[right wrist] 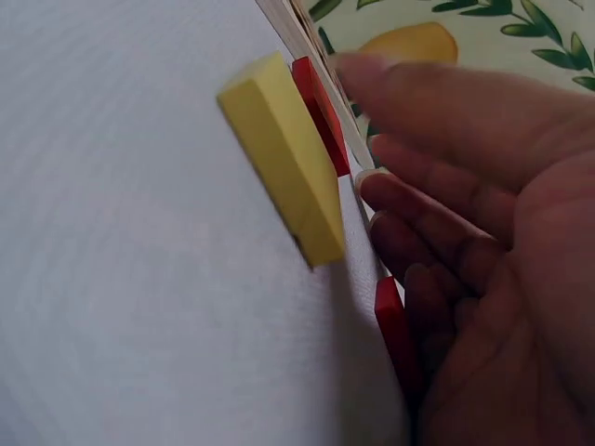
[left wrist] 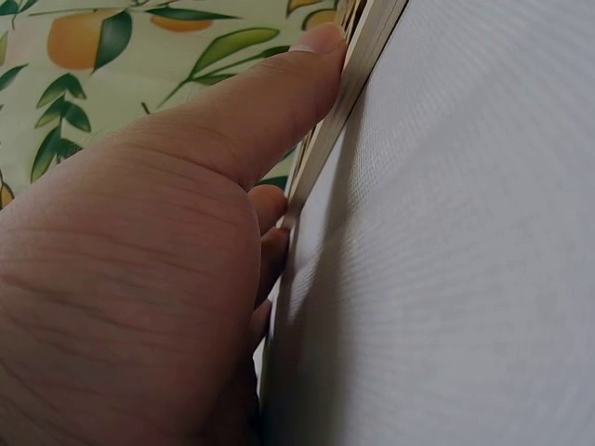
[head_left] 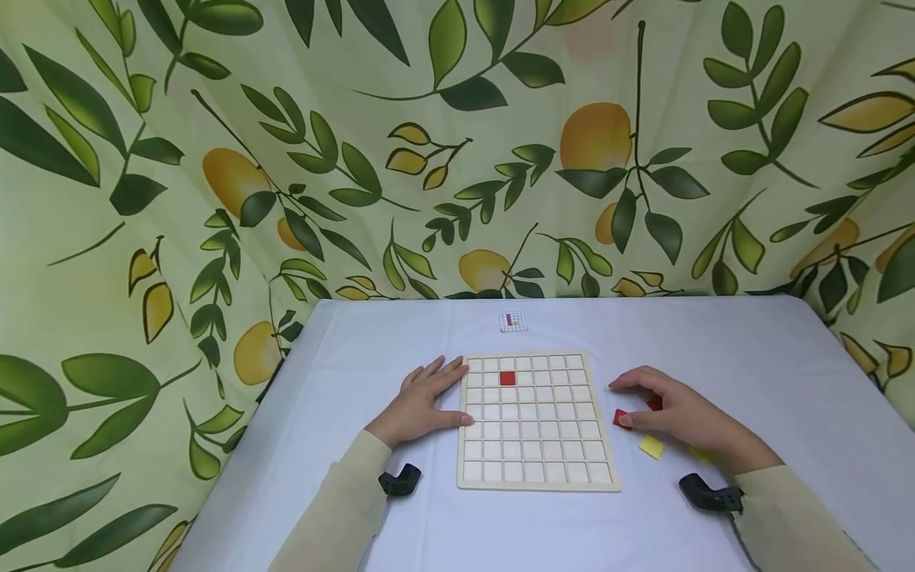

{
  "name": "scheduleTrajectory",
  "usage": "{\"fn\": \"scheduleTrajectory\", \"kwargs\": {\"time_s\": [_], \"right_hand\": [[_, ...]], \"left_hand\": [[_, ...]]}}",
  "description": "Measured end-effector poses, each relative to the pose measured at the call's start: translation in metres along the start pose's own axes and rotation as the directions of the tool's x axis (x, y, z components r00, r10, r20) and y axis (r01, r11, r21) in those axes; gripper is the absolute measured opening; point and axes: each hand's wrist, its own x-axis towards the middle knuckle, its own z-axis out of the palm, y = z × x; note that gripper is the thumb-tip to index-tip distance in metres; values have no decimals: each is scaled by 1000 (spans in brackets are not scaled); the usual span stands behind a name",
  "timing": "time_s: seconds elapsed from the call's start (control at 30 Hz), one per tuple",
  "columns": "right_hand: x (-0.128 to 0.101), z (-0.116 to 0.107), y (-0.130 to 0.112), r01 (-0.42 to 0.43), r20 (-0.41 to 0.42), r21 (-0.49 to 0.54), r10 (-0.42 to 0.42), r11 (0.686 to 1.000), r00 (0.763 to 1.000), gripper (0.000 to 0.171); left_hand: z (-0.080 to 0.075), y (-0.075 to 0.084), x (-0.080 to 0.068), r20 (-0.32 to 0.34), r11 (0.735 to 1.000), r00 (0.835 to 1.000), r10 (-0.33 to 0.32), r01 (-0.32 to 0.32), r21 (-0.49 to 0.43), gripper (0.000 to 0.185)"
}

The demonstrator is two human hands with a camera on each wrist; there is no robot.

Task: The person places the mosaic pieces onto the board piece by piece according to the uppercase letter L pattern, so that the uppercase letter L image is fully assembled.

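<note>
Along the board's (head_left: pixel 543 430) left edge, the left hand (head_left: pixel 425 403) rests spread; off its right edge, the right hand (head_left: pixel 682 411) curves loosely over red tiles (head_left: pixel 619 415).

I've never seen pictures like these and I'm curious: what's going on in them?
There's no robot, just a person: the left hand and right hand are bare. The wide picture comes from a camera on the head; the close-ups, from black cameras on the wrists. On the white cloth lie a gridded board with one red square in it, a little card, and loose red tiles and yellow tiles. The left touches the board's edge. The right is by the loose tiles; nothing looks picked up.
</note>
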Motion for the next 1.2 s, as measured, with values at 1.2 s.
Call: {"fn": "scheduleTrajectory", "kwargs": {"time_s": [1.2], "right_hand": [[2,10,-14,-105,-93,-24,103,994,990,14]], "left_hand": [[-1,1,-2,-19,999,1000,25,-25,-28,96]]}}
